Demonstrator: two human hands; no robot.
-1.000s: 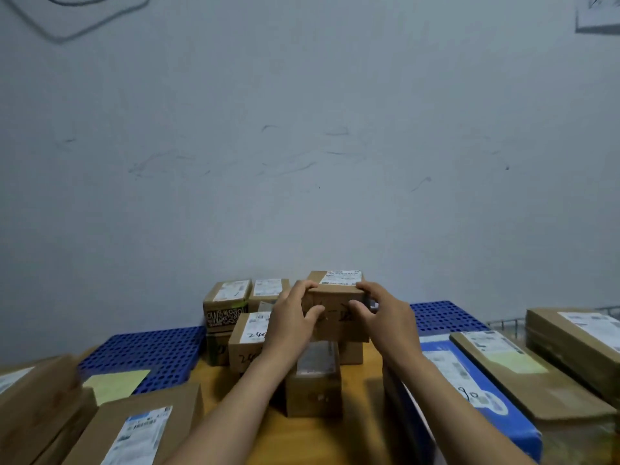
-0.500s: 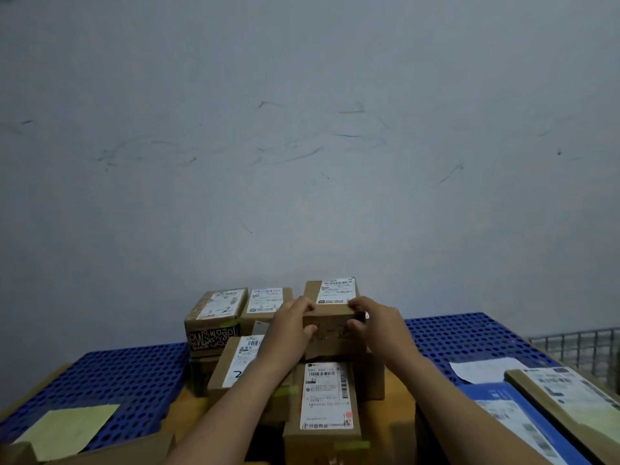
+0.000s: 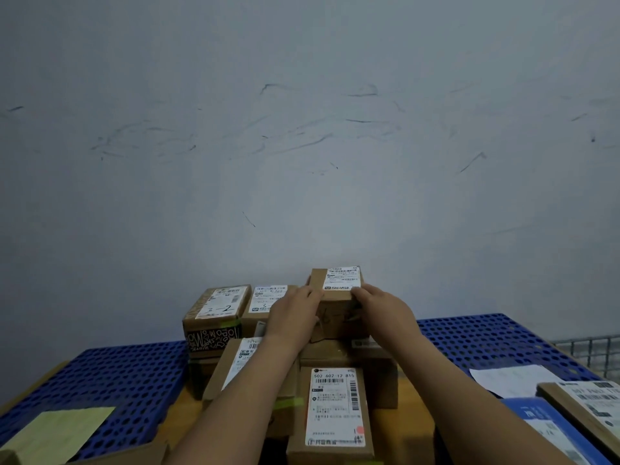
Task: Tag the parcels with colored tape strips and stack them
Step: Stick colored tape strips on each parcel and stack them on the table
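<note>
A small brown parcel (image 3: 336, 284) with a white label sits on top of a stack of cardboard parcels against the wall. My left hand (image 3: 292, 315) grips its left side and my right hand (image 3: 385, 312) grips its right side. It rests on another brown parcel (image 3: 349, 355). In front lies a parcel with a long white label (image 3: 335, 406) reading 502 602 12 815. A green tape strip (image 3: 289, 402) shows on the parcel under my left forearm. To the left stand two labelled parcels, one marked "3-2" (image 3: 219, 302).
Blue perforated panels (image 3: 114, 380) lie left and right on the wooden table. A yellow paper sheet (image 3: 57, 431) lies at the lower left. At the lower right lie a white paper (image 3: 510, 380), a blue parcel (image 3: 550, 427) and a brown box (image 3: 590, 401). A wire basket (image 3: 590, 350) stands far right.
Both hands carried the small parcel forward and set it down on top of the stack by the wall. The view moved closer and tilted lower over the parcels.
</note>
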